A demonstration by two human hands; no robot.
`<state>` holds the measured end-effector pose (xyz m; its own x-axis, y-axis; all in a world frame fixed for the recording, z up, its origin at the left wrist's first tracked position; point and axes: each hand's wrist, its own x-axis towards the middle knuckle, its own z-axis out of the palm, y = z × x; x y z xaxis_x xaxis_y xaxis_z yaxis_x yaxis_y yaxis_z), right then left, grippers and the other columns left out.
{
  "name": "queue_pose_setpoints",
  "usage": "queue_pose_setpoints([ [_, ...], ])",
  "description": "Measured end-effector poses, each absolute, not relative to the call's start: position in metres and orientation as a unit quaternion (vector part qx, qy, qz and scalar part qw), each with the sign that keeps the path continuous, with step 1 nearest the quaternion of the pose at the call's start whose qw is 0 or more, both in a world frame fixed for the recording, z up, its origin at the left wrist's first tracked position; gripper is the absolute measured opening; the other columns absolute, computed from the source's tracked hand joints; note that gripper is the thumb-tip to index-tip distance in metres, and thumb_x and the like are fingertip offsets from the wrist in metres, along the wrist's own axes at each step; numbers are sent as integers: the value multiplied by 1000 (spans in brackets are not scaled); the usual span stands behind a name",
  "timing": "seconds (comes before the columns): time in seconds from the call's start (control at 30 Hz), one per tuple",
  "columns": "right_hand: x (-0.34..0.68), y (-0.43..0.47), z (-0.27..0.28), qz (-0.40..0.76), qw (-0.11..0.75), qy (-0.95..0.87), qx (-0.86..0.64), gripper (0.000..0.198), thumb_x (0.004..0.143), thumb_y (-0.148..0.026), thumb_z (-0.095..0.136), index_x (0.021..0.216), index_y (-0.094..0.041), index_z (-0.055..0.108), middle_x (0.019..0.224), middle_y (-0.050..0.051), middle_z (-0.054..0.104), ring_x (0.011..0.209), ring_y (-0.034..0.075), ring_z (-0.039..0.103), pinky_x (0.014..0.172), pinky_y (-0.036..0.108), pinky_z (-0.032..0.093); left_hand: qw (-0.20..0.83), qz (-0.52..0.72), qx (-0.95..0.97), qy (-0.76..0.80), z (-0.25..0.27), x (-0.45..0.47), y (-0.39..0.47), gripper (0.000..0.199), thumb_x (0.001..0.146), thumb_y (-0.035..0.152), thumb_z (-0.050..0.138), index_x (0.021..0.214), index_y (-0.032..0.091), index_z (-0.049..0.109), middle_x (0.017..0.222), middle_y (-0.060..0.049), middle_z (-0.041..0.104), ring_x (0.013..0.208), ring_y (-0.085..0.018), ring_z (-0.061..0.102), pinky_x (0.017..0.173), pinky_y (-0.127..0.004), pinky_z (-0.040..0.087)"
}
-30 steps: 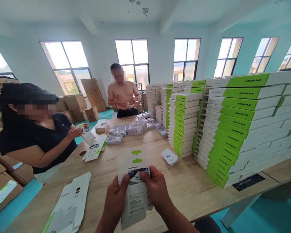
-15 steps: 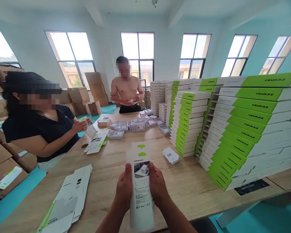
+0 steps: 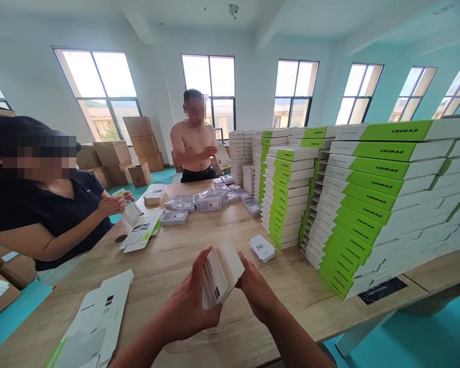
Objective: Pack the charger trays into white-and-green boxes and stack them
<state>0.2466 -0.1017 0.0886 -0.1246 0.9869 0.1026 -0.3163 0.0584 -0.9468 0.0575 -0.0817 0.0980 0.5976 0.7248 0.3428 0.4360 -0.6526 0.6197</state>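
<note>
A white cardboard box (image 3: 215, 280) is between my hands above the table, tilted, with its end turned toward me and a flap standing out. My left hand (image 3: 187, 301) is wrapped around its left side, thumb on top and fingers underneath. On the right, my right hand (image 3: 256, 289) pinches the edge of the box's flap. A small pile of white cards (image 3: 262, 248) with a battery symbol lies just beyond my right hand. Flat unfolded boxes (image 3: 94, 319) are stacked on the table to the left of my left hand.
Tall stacks of green-and-white boxes (image 3: 368, 204) line the table's right side. Clear plastic trays (image 3: 210, 203) are heaped farther back. A co-worker at left (image 3: 49, 214) handles a box; another person (image 3: 194, 143) stands behind the table. Brown cartons (image 3: 113, 158) stand beyond.
The flat printed box that stood upright in both hands is now tilted and opened out. My right hand has shifted to its flap. The view has swung right; the standing person now holds up a box.
</note>
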Motion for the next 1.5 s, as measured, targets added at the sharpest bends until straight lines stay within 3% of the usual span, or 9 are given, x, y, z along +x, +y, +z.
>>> queue_pose_setpoints([
  [0.13, 262, -105, 100, 677, 500, -447, -302, 73, 85, -85, 51, 117, -22, 71, 93, 7, 75, 90, 24, 67, 77, 34, 49, 130, 198, 921, 310, 119, 51, -83, 119, 66, 2, 66, 160, 36, 2, 167, -21, 22, 151, -44, 36, 113, -66, 44],
  [0.3, 273, -108, 99, 737, 459, -457, -195, 74, 82, -83, 59, 120, -21, 71, 100, 10, 75, 101, 28, 67, 87, 40, 51, 88, 216, 932, 277, 128, 50, -87, 113, 65, 3, 66, 158, 36, 11, 165, -18, 29, 148, -39, 42, 113, -61, 47],
  [0.47, 273, -106, 96, 747, 458, -452, -165, 61, 79, -70, 76, 114, -20, 72, 96, 8, 72, 87, 22, 66, 77, 32, 50, 61, 242, 937, 243, 119, 51, -90, 112, 63, -2, 61, 157, 34, 11, 161, -18, 31, 145, -36, 43, 110, -58, 51],
  [0.7, 265, -94, 83, 662, 462, -495, -322, 56, 76, -71, 74, 89, -17, 69, 75, 0, 62, 64, 13, 52, 62, 26, 42, -17, 244, 937, 250, 119, 65, -96, 97, 66, -4, 57, 152, 31, 29, 153, -18, 38, 134, -38, 49, 106, -67, 48],
  [0.83, 267, -98, 90, 560, 476, -558, -386, 38, 82, -51, 76, 67, -19, 63, 65, -2, 59, 62, 12, 44, 60, 25, 31, -70, 263, 929, 251, 112, 69, -95, 94, 69, -7, 55, 150, 37, 33, 150, -16, 41, 132, -39, 50, 105, -73, 43],
  [0.97, 270, -108, 109, 316, 406, -717, -470, 42, 100, -42, 49, 66, -21, 63, 61, -1, 63, 56, 13, 43, 59, 27, 27, 20, 273, 924, 267, 113, 59, -95, 77, 88, 11, 61, 155, 32, 27, 150, -16, 47, 136, -34, 49, 113, -60, 44],
  [1.1, 271, -111, 117, 233, 338, -788, -458, 46, 104, -35, 40, 67, -22, 65, 62, 0, 69, 55, 13, 50, 56, 26, 26, 149, 232, 918, 284, 129, 50, -93, 37, 98, 17, 53, 132, 31, 56, 141, -10, 55, 128, -24, 59, 105, -36, 53],
  [1.23, 272, -110, 119, 155, 297, -819, -467, 44, 102, -32, 46, 64, -22, 66, 59, 1, 69, 51, 12, 47, 56, 28, 20, 250, 155, 922, 253, 155, 50, -85, 22, 100, 19, 53, 116, 27, 66, 128, -6, 63, 114, -19, 66, 99, -27, 54],
  [1.5, 291, -104, 140, 178, 276, -838, -436, 30, 86, -12, 59, 57, -21, 63, 52, -2, 60, 49, 11, 42, 54, 27, 24, 164, 149, 943, 248, 168, 44, -84, 19, 100, 16, 51, 103, 24, 68, 127, -6, 66, 111, -20, 67, 96, -29, 54],
])
